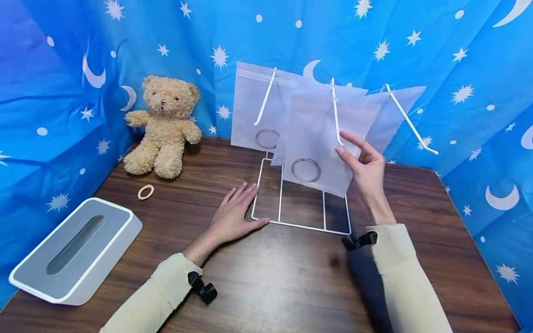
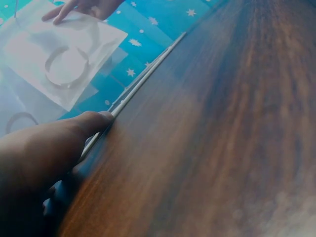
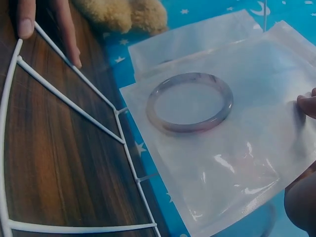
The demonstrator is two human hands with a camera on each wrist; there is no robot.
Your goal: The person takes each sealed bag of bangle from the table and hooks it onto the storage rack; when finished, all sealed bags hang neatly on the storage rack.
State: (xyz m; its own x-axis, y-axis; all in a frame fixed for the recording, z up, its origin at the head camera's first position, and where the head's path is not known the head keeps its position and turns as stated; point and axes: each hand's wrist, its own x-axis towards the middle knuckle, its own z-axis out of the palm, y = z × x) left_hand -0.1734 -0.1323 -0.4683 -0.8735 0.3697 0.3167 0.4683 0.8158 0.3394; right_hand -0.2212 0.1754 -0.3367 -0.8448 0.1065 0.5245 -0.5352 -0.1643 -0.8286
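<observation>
A white wire display rack (image 1: 280,199) with three prongs stands on the table, frosted zip bags hanging from it. My right hand (image 1: 368,171) is at the tip of the middle prong (image 1: 335,111), thumb and fingers pinching the right side of the front bag (image 1: 333,138). Inside that bag lies a translucent greyish bangle (image 3: 224,116). Another bagged bangle (image 1: 257,138) hangs from the left prong (image 1: 265,96). A bag (image 1: 391,115) also hangs at the right prong (image 1: 410,120). My left hand (image 1: 235,215) rests with fingers extended on the rack base's left front corner, thumb touching the front wire.
A teddy bear (image 1: 166,125) sits at the back left, with a small wooden ring (image 1: 145,192) in front. A grey and white tissue box (image 1: 79,249) stands at the left. Behind the table (image 1: 283,277) hangs a blue star-and-moon curtain (image 1: 200,37).
</observation>
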